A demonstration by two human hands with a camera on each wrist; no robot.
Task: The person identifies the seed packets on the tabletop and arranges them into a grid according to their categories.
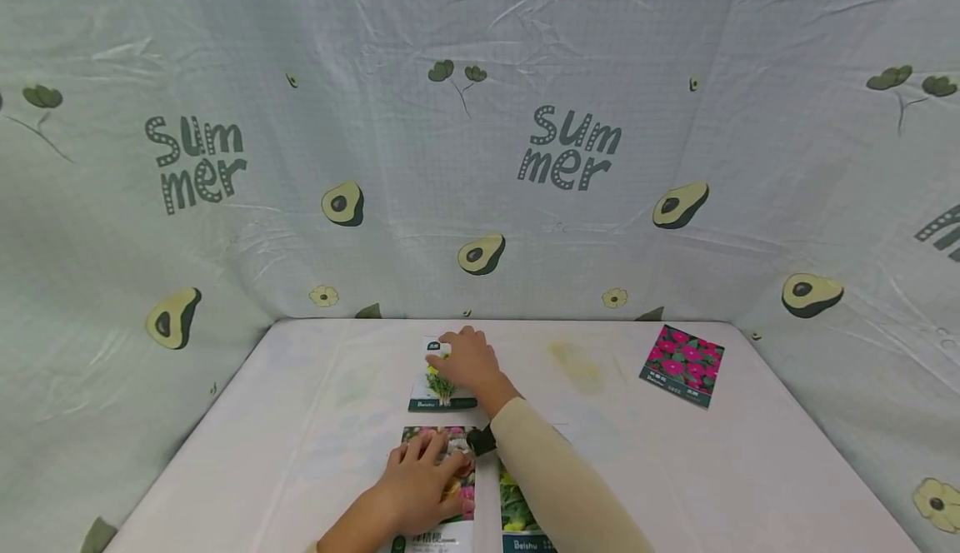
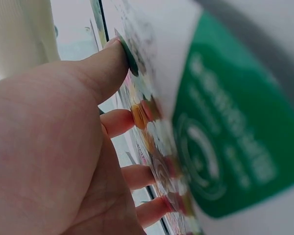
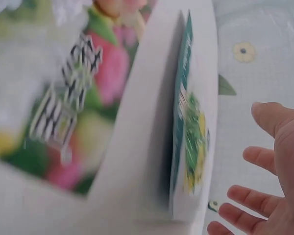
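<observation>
My left hand [image 1: 416,486] rests with spread fingers on a seed packet [image 1: 467,506] printed with colourful flowers, near the front of the table. In the left wrist view, its thumb and fingertips touch the glossy packet face [image 2: 157,132]. Farther back, my right hand [image 1: 471,366] reaches over a white packet [image 1: 439,388] showing a leafy green vegetable with yellow. From the right wrist view, the fingers are extended and apart from that packet [image 3: 192,142]. The hand covers its upper right part in the head view.
A packet with green leaves [image 1: 517,507] lies right of the flower packet, partly under the right sleeve [image 1: 562,486]. Another packet with magenta flowers [image 1: 684,366] lies tilted at the table's back right. A printed curtain [image 1: 405,137] hangs behind the white table [image 1: 337,420].
</observation>
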